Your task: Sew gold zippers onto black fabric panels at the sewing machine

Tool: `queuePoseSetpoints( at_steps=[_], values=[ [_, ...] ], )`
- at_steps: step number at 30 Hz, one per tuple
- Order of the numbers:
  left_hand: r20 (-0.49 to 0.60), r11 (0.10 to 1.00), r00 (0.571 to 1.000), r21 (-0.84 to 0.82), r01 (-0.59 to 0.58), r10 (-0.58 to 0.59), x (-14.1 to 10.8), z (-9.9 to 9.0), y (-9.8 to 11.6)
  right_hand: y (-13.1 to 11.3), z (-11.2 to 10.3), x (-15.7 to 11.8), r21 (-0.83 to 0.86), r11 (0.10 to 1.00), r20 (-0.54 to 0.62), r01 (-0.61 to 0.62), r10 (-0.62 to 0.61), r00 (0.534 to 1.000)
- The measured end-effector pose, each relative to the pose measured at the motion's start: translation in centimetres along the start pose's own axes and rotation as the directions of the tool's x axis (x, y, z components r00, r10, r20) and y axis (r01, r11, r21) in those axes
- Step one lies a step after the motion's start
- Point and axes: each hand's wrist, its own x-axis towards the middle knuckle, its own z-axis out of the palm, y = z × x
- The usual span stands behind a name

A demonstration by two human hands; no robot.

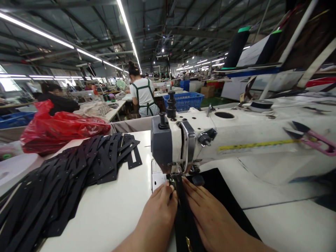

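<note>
A black zipper (185,213) with a gold-coloured pull runs lengthwise under the presser foot of a white sewing machine (236,136). My left hand (160,211) is at its left edge, fingers bent and closed on it close to the needle area. On the other side, my right hand (210,213) lies flat with its fingers stretched forward, pressing along the right edge. Beneath and beyond that hand spreads a black fabric panel (225,190). The fingertips of both hands are near the presser foot, and the needle itself is hard to make out.
Many flat black cut-out pieces (86,164) are heaped on the left, before a red plastic bag (65,126). Pink-handled snips (315,138) rest on the machine arm near a yellow measuring tape (257,145). Behind are a blue basket (185,100) and a person in a green apron (143,92).
</note>
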Motion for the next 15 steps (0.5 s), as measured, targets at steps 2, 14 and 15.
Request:
queuePoseSetpoints(
  at_steps=[2, 14, 15],
  values=[
    [-0.011, 1.0, 1.0, -0.01, 0.005, -0.005, 0.1, 0.0, 0.0, 0.0, 0.3, -0.1, 0.009, 1.0, 0.009, -0.009, 0.009, 1.0],
    [0.068, 0.994, 0.994, -0.059, 0.095, -0.091, -0.3, 0.0, -0.3, 0.0, 0.1, -2.2, 0.091, 0.996, -0.075, 0.0, 0.007, 0.997],
    [0.07, 0.994, 0.994, -0.071, 0.085, -0.08, -0.3, -0.1, -0.4, -0.6, 0.4, -3.1, 0.076, 0.997, -0.117, 0.03, -0.021, 0.993]
  ],
)
